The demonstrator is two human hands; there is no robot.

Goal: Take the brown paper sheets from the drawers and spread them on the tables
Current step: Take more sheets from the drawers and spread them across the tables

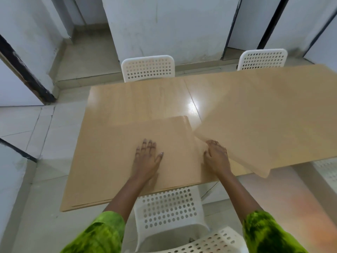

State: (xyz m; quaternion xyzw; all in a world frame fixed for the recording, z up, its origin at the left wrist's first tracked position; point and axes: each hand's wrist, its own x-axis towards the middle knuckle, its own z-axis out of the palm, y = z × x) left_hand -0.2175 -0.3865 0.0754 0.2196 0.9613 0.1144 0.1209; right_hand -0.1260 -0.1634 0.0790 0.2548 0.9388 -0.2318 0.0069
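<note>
A stack of brown paper sheets (118,161) lies on the near left part of the light wooden table (131,99), reaching its front edge. My left hand (147,157) rests flat on the stack, fingers spread. My right hand (217,157) grips the near edge of one large brown sheet (264,115). That sheet is lifted and blurred, and it stretches to the right over the adjoining table. Its near corner hangs past the table's front edge.
White perforated chairs stand at the far side (147,68) (262,59) and right below me (169,207). Another chair (326,172) shows at the right under the sheet. White walls and dark door frames ring the tiled floor (36,134).
</note>
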